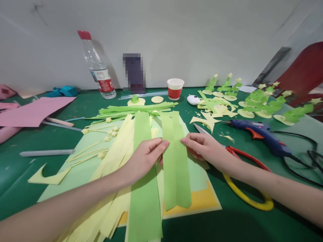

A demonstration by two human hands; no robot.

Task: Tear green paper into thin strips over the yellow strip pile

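Creased strip (176,168): held upright over the sheet (199,174), opposite edges pinched between the closed fingertips of left hand (147,156) and right hand (204,148); could be torn or skewed if pulled unevenly. Scissors (232,151), overlapped by the right forearm (285,188), could be knocked aside. Glue gun (262,134), red light lit, lies near; skin could be burned if its tip is hot and brushed.

Creased green paper strip (176,178) in both hands (145,153), blue glue gun (268,136) rightward.
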